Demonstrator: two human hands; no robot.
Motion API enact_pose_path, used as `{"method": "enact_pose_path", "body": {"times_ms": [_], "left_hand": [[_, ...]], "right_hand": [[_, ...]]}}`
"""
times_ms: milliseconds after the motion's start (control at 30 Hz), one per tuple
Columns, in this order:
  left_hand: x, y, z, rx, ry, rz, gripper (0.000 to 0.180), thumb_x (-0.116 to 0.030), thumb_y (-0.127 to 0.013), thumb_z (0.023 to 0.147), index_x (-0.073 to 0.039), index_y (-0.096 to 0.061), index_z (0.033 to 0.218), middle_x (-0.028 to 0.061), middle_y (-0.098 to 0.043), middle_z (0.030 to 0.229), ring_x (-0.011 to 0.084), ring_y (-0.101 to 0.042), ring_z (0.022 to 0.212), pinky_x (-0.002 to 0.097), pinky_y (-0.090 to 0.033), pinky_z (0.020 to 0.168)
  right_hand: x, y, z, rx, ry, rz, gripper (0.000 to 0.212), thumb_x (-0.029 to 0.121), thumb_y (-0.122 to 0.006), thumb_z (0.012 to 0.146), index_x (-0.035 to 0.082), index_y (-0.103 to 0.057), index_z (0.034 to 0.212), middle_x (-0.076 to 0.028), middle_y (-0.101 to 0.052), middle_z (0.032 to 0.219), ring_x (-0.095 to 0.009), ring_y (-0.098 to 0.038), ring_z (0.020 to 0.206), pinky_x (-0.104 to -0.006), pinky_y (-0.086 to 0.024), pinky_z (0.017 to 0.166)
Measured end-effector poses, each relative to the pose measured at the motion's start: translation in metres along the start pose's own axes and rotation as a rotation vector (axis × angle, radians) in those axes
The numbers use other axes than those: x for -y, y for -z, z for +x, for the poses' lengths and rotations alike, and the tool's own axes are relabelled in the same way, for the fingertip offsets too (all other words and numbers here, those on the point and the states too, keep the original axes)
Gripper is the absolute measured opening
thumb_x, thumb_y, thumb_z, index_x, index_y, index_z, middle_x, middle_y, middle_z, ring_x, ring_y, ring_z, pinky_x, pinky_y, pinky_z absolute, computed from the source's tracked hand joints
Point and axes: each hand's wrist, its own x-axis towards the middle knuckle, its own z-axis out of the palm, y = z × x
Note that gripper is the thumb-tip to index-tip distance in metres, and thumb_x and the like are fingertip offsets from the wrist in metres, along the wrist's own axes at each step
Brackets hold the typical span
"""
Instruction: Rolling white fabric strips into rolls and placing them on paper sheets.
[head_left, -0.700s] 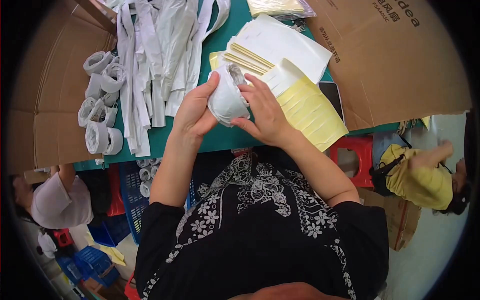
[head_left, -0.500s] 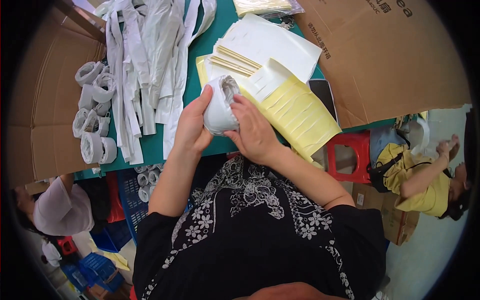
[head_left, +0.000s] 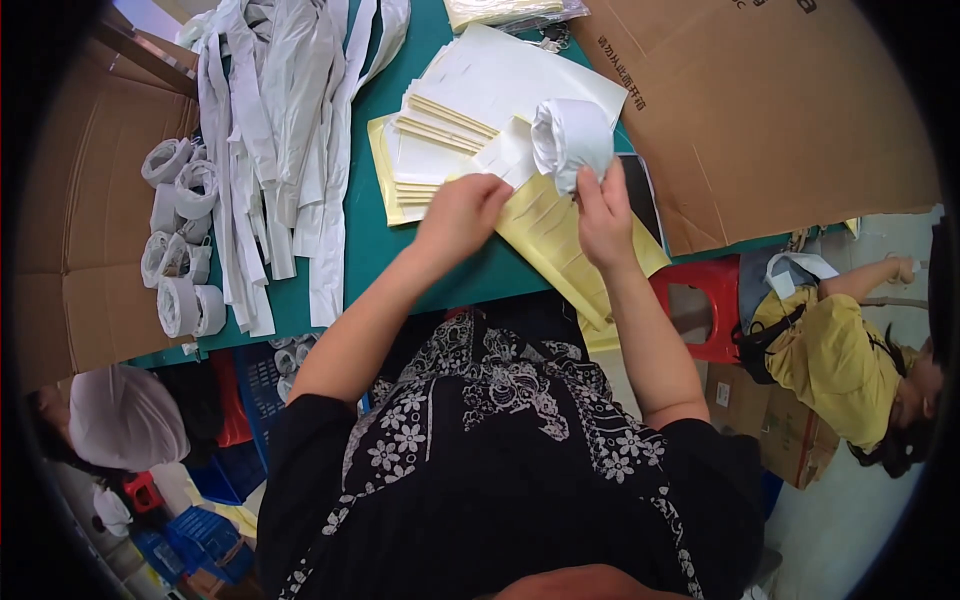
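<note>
My right hand [head_left: 608, 215] grips a rolled white plastic strip [head_left: 580, 135] by its lower edge, fingers and thumb pinched on it. The roll is held above a yellow backing sheet [head_left: 560, 235] with rows of crosswise slits. My left hand [head_left: 462, 218] is at the left edge of that sheet, thumb and fingers closed in a pinch beside a white section. What the pinch holds, if anything, is too small to make out. Behind lies a fanned stack of white sheets [head_left: 530, 70] with yellow edges.
Loose white plastic strips [head_left: 280, 130] cover the green table's [head_left: 375, 265] left side. Several rolled strips [head_left: 180, 305] sit farther left. Cardboard [head_left: 730, 120] stands at the right, a dark flat object [head_left: 640, 185] near it. Other people sit left and right; a red stool [head_left: 695, 310] is at right.
The white roll has passed from both hands into my right hand alone and moved right, over the yellow sheet. My left hand has let go of it and moved to the sheet's left edge.
</note>
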Motion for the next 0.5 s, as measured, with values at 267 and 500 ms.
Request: {"method": "enact_pose_path", "body": {"times_ms": [267, 500], "left_hand": [[0.038, -0.019, 0.046, -0.161, -0.308, 0.406, 0.025, -0.023, -0.071, 0.070, -0.001, -0.061, 0.076, 0.0129, -0.058, 0.083, 0.0304, -0.055, 0.084, 0.0452, -0.042, 0.075], [0.000, -0.018, 0.045, -0.093, -0.106, 0.690, 0.031, -0.033, -0.073, 0.066, -0.007, -0.065, 0.081, 0.0082, -0.061, 0.089, 0.0237, -0.056, 0.086, 0.0399, -0.035, 0.079]], "right_hand": [[-0.048, 0.027, 0.064, -0.009, 0.047, 0.087, 0.029, 0.016, -0.040, 0.097, 0.006, -0.037, 0.124, -0.002, -0.051, 0.110, -0.009, -0.050, 0.095, -0.0236, -0.040, 0.084], [-0.045, 0.019, 0.070, -0.107, 0.073, 0.163, 0.027, 0.017, -0.043, 0.096, 0.002, -0.040, 0.118, -0.004, -0.052, 0.105, -0.009, -0.049, 0.092, -0.0238, -0.040, 0.083]]}}
